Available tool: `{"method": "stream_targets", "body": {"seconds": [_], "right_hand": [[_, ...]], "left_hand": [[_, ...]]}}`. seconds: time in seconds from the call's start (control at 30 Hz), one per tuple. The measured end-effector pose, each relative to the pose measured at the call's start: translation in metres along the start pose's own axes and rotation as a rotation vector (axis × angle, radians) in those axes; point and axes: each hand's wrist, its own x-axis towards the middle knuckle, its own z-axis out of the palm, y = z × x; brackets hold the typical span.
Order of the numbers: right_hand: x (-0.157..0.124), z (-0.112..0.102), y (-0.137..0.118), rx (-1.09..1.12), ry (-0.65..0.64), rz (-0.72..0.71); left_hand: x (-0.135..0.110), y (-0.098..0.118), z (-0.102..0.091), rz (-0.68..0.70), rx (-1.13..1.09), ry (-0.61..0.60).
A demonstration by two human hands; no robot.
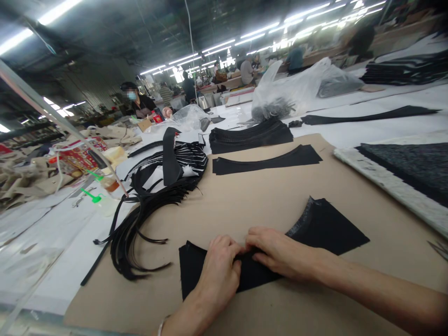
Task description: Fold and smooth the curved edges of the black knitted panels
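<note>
A black curved fabric panel [325,224] lies on the tan board [266,200] in front of me. Its inner curved edge has a greyish, shiny strip toward the right end. My left hand [222,263] pinches that curved edge near the panel's middle, thumb and fingers together. Close beside it, my right hand [271,249] grips the same edge with bent fingers. The two sets of fingertips almost meet. Farther back on the board rests another black curved panel [266,161], lying flat, apart from both hands.
Behind are a stack of black curved pieces [250,135] and a plastic bag [290,88]. To the left lie a bundle of black strips [129,242] and a green-tipped bottle [100,200]. A grey slab [395,182] carries dark textile at right. A masked person [140,100] is far left.
</note>
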Motion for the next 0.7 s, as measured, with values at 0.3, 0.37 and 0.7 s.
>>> {"method": "stream_targets", "body": {"seconds": [0.3, 0.37, 0.7], "right_hand": [[-0.022, 0.015, 0.001, -0.136, 0.119, -0.156], [-0.024, 0.022, 0.004, -0.223, 0.124, -0.198], [-0.028, 0.027, 0.007, -0.405, 0.1, -0.281]], "left_hand": [[-0.023, -0.008, 0.025, 0.257, 0.324, 0.126], [-0.033, -0.014, 0.035, 0.352, 0.427, 0.221], [-0.062, -0.034, 0.038, 0.428, 0.409, 0.199]]}}
